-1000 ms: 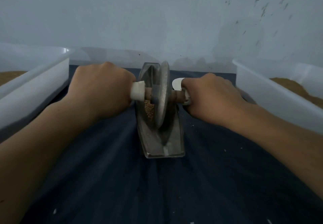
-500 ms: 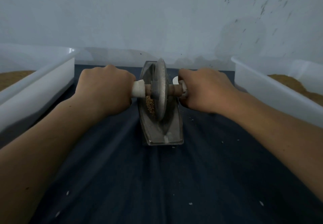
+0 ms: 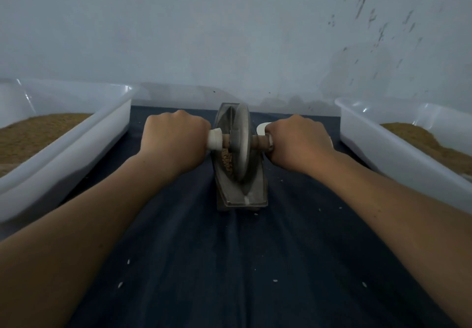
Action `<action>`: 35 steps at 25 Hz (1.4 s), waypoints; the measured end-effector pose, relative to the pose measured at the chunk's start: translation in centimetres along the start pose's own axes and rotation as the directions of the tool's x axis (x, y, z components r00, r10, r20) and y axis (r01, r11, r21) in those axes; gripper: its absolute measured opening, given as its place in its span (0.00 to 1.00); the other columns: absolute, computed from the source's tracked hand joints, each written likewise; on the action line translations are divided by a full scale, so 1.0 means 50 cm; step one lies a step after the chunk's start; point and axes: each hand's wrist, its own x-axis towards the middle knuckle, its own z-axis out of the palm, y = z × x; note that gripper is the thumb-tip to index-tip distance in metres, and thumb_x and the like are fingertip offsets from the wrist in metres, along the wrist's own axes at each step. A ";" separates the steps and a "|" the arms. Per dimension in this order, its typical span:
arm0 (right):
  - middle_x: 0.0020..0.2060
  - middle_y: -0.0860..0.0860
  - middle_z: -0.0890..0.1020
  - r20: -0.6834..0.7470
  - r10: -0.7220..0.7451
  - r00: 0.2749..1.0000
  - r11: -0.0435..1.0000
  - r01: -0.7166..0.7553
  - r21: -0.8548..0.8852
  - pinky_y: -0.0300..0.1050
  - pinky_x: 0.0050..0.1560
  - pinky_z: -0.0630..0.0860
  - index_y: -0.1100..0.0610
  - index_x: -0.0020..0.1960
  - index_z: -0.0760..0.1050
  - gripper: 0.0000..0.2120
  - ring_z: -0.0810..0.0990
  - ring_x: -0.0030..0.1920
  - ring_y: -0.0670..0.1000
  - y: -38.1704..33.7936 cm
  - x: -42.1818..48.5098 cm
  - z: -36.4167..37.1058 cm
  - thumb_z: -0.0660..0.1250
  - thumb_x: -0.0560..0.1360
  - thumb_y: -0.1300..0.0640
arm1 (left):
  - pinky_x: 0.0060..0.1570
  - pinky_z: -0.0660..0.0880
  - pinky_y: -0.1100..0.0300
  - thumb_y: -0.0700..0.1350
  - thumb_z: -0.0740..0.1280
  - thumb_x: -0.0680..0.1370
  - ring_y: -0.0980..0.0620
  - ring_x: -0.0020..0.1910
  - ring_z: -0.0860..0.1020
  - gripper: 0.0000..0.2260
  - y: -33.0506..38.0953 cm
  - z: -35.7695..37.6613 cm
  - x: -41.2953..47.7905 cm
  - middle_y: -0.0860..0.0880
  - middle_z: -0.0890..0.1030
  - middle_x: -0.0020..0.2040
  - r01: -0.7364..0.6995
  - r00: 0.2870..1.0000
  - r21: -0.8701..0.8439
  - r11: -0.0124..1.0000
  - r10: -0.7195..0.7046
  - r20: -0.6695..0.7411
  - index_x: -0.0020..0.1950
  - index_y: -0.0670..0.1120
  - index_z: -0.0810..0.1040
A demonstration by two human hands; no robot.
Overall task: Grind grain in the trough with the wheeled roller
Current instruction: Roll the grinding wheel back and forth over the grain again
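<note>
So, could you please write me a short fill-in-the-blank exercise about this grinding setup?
1. The left hand and the right hand both grip the wheeled roller, whose wheel stands in the metal ____.
2. The visible grain lies on the wheel's ____ side.
3. Under the grinder lies a dark ____ cloth.
4. The left tub and the right tub are both ____ plastic.
Missing words: trough; left; blue; white.

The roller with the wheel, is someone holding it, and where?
Yes. The wheeled roller is held by its axle handle: the left hand grips the left end, the right hand the right end.
</note>
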 end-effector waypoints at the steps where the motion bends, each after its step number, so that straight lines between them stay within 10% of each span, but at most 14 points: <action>1: 0.28 0.46 0.72 0.000 0.012 1.000 1.000 -0.012 0.006 0.40 0.28 0.58 0.48 0.32 0.67 0.11 0.68 0.27 0.48 0.000 0.004 0.007 0.67 0.69 0.50 | 0.27 0.56 0.60 0.51 0.66 0.72 0.51 0.27 0.64 0.03 0.001 0.003 0.008 0.52 0.69 0.31 -0.001 1.000 0.003 1.000 0.001 0.002 0.41 0.54 0.75; 35: 0.35 0.51 0.76 0.090 -0.023 0.996 1.000 0.022 0.011 0.42 0.30 0.66 0.48 0.43 0.77 0.05 0.73 0.33 0.52 0.038 0.223 0.073 0.68 0.68 0.53 | 0.32 0.66 0.56 0.50 0.69 0.69 0.46 0.33 0.72 0.09 -0.037 0.127 0.218 0.49 0.73 0.36 0.019 0.997 -0.091 0.996 -0.011 0.078 0.49 0.53 0.79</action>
